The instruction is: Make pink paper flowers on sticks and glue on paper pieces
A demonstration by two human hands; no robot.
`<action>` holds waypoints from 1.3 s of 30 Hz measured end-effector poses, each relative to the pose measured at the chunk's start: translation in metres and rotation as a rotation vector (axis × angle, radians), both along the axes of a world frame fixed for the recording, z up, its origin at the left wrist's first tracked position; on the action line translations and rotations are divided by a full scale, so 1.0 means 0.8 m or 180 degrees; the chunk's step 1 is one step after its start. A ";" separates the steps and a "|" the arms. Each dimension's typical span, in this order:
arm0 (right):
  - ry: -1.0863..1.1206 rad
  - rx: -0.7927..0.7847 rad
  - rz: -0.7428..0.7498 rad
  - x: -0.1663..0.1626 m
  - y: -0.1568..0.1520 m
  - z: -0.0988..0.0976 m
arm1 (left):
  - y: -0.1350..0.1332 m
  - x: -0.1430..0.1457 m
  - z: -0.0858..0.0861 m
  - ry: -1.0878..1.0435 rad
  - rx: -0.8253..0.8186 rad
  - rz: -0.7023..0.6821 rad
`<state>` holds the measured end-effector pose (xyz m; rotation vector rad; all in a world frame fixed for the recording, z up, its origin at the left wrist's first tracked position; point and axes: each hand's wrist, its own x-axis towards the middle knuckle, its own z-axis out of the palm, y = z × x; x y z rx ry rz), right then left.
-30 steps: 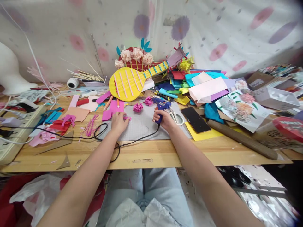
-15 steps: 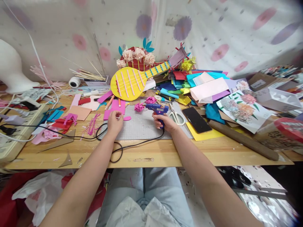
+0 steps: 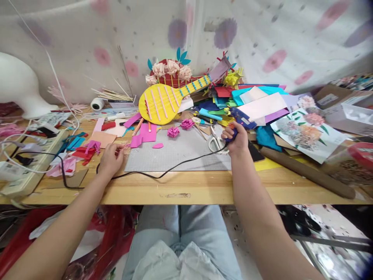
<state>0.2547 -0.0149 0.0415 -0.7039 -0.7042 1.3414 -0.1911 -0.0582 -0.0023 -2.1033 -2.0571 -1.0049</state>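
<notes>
My right hand [image 3: 237, 140] is wrapped round the handle of a blue hot glue gun [image 3: 244, 119], raised over the right side of the desk with its nozzle pointing up and left. Its black cord [image 3: 166, 175] runs left across the grey cutting mat [image 3: 186, 159]. My left hand [image 3: 111, 160] rests left of the mat, fingers curled together on thin pink paper strips [image 3: 126, 146]; the hand hides most of that pile. On the mat lie pink paper flowers [image 3: 173, 132] and a small pink paper petal [image 3: 157, 146]. White-handled scissors [image 3: 216, 144] lie beside my right hand.
A yellow paper lute [image 3: 160, 103] leans at the back. Stacked coloured paper [image 3: 262, 105], a phone [image 3: 256, 152] and a brown roller [image 3: 305, 173] occupy the right. A power strip [image 3: 32, 171] sits at the left, with paper scraps [image 3: 84, 151] nearby.
My right hand has carried the glue gun to the right, off the mat's middle. My left hand has moved left onto the pink strips. The pink petal stays on the mat.
</notes>
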 end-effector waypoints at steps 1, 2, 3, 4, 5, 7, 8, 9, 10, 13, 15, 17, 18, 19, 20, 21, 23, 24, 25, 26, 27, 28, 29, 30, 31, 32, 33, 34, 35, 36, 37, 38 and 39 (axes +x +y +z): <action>0.0135 -0.0001 -0.0135 0.006 0.000 0.000 | 0.000 -0.003 0.000 0.0030 0.0018 0.0005; 0.0224 -0.0013 -0.0239 0.012 0.001 0.001 | 0.000 -0.005 0.000 0.0052 0.0043 0.0020; 0.0261 -0.0035 -0.0306 0.016 0.000 0.001 | 0.000 -0.006 0.000 0.0075 0.0066 0.0036; 0.0243 -0.0067 -0.0335 0.019 0.000 0.000 | 0.001 -0.006 0.000 0.0099 0.0085 0.0050; 0.0173 -0.0110 -0.0324 0.020 0.000 0.000 | 0.002 -0.005 0.000 0.0127 0.0103 0.0063; -0.0096 -0.0229 -0.0226 0.015 0.001 -0.003 | 0.006 0.000 0.004 0.0188 0.0144 0.0096; -0.0273 -0.0290 -0.0148 0.010 0.001 -0.006 | 0.008 0.005 0.006 0.0215 0.0161 0.0113; -0.0452 -0.0358 -0.0069 0.002 0.003 -0.009 | 0.012 0.012 0.009 0.0230 0.0168 0.0134; -0.0622 -0.0367 0.0013 -0.006 0.004 -0.012 | 0.016 0.021 0.012 0.0226 0.0156 0.0148; -0.0849 -0.0362 0.0377 -0.034 0.007 -0.025 | 0.029 0.058 0.021 0.0294 0.0009 0.0162; -0.0919 -0.0308 0.0455 -0.051 0.006 -0.033 | 0.038 0.086 0.023 0.0276 -0.0069 0.0037; -0.1018 -0.0201 0.0508 -0.063 0.003 -0.039 | 0.046 0.112 0.020 0.0222 -0.0206 -0.0181; -0.1086 -0.0153 0.0578 -0.068 0.001 -0.040 | 0.049 0.122 0.017 0.0171 -0.0292 -0.0232; -0.1153 -0.0103 0.0634 -0.072 -0.001 -0.041 | 0.051 0.130 0.013 0.0120 -0.0362 -0.0241; -0.1211 -0.0069 0.0670 -0.076 -0.003 -0.041 | 0.053 0.136 0.009 0.0088 -0.0441 -0.0246; -0.1259 -0.0043 0.0691 -0.078 -0.004 -0.041 | 0.055 0.139 0.005 0.0058 -0.0502 -0.0269; -0.1334 0.0001 0.0719 -0.082 -0.006 -0.040 | 0.056 0.141 -0.003 -0.0066 -0.0555 -0.0297; -0.1360 0.0021 0.0727 -0.083 -0.007 -0.040 | 0.057 0.140 -0.006 -0.0173 -0.0563 -0.0328; -0.1379 0.0039 0.0728 -0.083 -0.007 -0.041 | 0.057 0.139 -0.009 -0.0308 -0.0572 -0.0362; -0.1391 0.0047 0.0721 -0.084 -0.007 -0.042 | 0.056 0.137 -0.010 -0.0464 -0.0589 -0.0393; -0.1390 0.0046 0.0709 -0.084 -0.006 -0.043 | 0.056 0.136 -0.011 -0.0621 -0.0613 -0.0411; -0.1382 0.0036 0.0695 -0.085 -0.006 -0.044 | 0.056 0.135 -0.012 -0.0762 -0.0639 -0.0404; -0.1372 0.0024 0.0681 -0.085 -0.006 -0.045 | 0.055 0.135 -0.012 -0.0875 -0.0655 -0.0371; -0.1364 0.0015 0.0673 -0.086 -0.006 -0.046 | 0.054 0.135 -0.012 -0.0951 -0.0657 -0.0317; -0.1360 0.0013 0.0667 -0.086 -0.005 -0.047 | 0.053 0.135 -0.012 -0.0990 -0.0645 -0.0259; -0.1361 0.0020 0.0659 -0.087 -0.006 -0.048 | 0.053 0.136 -0.011 -0.0997 -0.0630 -0.0206; -0.1370 0.0029 0.0645 -0.088 -0.006 -0.049 | 0.052 0.136 -0.011 -0.0977 -0.0613 -0.0160; -0.1381 0.0033 0.0630 -0.089 -0.006 -0.049 | 0.051 0.137 -0.010 -0.0939 -0.0595 -0.0119; -0.1392 0.0029 0.0613 -0.089 -0.006 -0.049 | 0.051 0.137 -0.010 -0.0881 -0.0567 -0.0084; -0.1406 0.0016 0.0597 -0.090 -0.007 -0.050 | 0.050 0.138 -0.009 -0.0796 -0.0525 -0.0058; -0.1421 -0.0003 0.0583 -0.091 -0.007 -0.050 | 0.050 0.138 -0.009 -0.0687 -0.0459 -0.0032; -0.1438 -0.0024 0.0578 -0.092 -0.007 -0.050 | 0.049 0.138 -0.008 -0.0563 -0.0374 -0.0007; -0.1452 -0.0044 0.0577 -0.092 -0.008 -0.049 | 0.049 0.138 -0.008 -0.0443 -0.0286 0.0001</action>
